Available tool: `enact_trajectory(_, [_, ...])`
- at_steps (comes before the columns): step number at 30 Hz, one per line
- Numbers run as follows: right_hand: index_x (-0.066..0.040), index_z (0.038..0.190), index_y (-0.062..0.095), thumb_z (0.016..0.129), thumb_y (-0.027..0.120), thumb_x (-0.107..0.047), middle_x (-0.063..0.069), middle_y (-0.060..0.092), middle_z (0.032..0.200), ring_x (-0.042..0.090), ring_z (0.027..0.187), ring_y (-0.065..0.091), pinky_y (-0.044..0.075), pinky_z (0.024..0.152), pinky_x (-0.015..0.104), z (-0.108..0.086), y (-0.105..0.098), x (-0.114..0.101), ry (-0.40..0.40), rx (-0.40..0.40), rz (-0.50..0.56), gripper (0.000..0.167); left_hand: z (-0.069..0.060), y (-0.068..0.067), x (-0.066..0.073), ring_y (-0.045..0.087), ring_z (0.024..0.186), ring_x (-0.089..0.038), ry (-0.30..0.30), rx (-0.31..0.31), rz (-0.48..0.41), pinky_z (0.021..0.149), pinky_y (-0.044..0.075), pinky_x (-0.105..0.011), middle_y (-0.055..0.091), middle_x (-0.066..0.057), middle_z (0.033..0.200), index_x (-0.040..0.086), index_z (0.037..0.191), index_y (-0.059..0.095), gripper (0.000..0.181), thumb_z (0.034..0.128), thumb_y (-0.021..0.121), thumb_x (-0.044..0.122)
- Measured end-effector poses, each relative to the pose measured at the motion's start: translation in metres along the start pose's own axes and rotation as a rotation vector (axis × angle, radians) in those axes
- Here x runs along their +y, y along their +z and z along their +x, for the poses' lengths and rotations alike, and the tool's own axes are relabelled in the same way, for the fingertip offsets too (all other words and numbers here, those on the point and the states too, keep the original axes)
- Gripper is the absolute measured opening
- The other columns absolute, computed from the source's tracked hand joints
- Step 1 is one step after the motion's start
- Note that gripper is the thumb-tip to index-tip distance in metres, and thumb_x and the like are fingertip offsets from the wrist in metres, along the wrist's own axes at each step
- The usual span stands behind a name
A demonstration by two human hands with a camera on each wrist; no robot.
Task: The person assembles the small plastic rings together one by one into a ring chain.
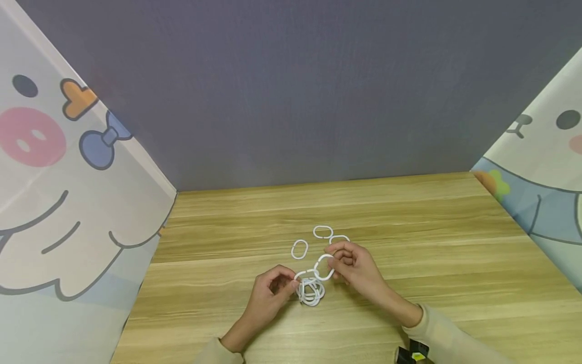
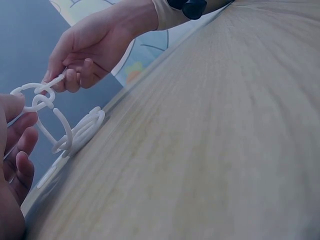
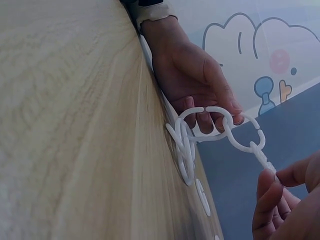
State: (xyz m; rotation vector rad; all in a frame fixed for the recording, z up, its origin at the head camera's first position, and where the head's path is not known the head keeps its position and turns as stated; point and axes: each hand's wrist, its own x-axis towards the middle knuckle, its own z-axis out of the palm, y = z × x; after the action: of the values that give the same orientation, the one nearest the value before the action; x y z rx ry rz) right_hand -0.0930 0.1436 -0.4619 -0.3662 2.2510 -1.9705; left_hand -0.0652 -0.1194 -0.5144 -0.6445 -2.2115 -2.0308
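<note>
My left hand (image 1: pixel 270 294) pinches a white oval plastic chain link (image 1: pixel 300 274) between thumb and fingertips. From the right, my right hand (image 1: pixel 359 270) pinches another white link (image 1: pixel 324 279), hooked to the links at the left hand. In the right wrist view a short run of joined links (image 3: pixel 240 146) spans between both hands, with small gaps in the rings. Below them, a heap of white links (image 1: pixel 311 303) lies on the table, joined to the raised part. The left wrist view shows the raised links (image 2: pixel 42 102) above the heap.
Beyond the hands lie loose white links: one upright oval (image 1: pixel 293 250), one sideways oval (image 1: pixel 323 226) and one link (image 1: pixel 339 236) partly behind the right hand. The wooden table (image 1: pixel 218 227) meets a grey panel (image 1: pixel 318 101) behind, with cartoon-printed panels on both sides.
</note>
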Motion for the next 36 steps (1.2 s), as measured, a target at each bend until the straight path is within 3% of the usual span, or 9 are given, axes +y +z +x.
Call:
enact_trajectory(8, [0.010,0.116,0.073,0.101,0.072,0.006,0.024,0.071,0.089,0.016,0.065,0.067,0.047,0.050,0.020,0.0003,-0.0020,0.0009,-0.016,-0.002,-0.017,0.016,-0.0001,-0.0001,0.0007,0.051,0.073,0.000,-0.005,-0.006,-0.003,0.060,0.044,-0.022,0.068,-0.014,0.084,-0.003,0.103,0.074,0.009,0.1007,0.079,0.004])
enact_trajectory(17, [0.012,0.113,0.067,0.102,0.070,0.007,0.025,0.072,0.090,0.017,0.067,0.072,0.052,0.051,0.023,-0.0001,-0.0012,-0.0015,-0.025,0.007,0.038,0.013,-0.0003,-0.0013,-0.0038,0.057,0.080,-0.003,0.074,-0.056,-0.009,0.062,0.048,-0.021,0.073,-0.014,0.100,0.004,0.104,0.075,0.012,0.0975,0.078,-0.005])
enact_trajectory(22, [0.013,0.114,0.065,0.102,0.069,0.007,0.030,0.071,0.092,0.019,0.070,0.073,0.056,0.052,0.025,-0.0015,-0.0007,-0.0041,-0.038,-0.002,0.048,0.014,-0.0006,-0.0020,-0.0046,0.058,0.081,-0.005,0.076,-0.087,-0.004,0.061,0.047,-0.021,0.073,-0.015,0.103,0.009,0.105,0.076,0.015,0.0971,0.080,-0.003])
enact_trajectory(30, [0.017,0.110,0.060,0.102,0.069,0.006,0.027,0.072,0.093,0.020,0.072,0.076,0.061,0.054,0.031,-0.0039,0.0001,-0.0057,-0.061,-0.065,0.066,0.016,0.0003,-0.0024,-0.0077,0.056,0.082,-0.005,0.119,-0.126,-0.003,0.061,0.047,-0.023,0.072,-0.010,0.106,0.009,0.106,0.075,0.009,0.1018,0.078,0.002])
enact_trajectory(36, [0.016,0.110,0.060,0.102,0.069,0.004,0.027,0.069,0.097,0.024,0.076,0.078,0.063,0.059,0.032,-0.0070,0.0025,-0.0050,-0.046,-0.106,0.066,0.017,-0.0001,-0.0013,-0.0047,0.055,0.080,-0.003,0.080,-0.098,-0.016,0.063,0.047,-0.020,0.073,-0.012,0.103,0.012,0.105,0.076,0.017,0.0997,0.076,-0.005])
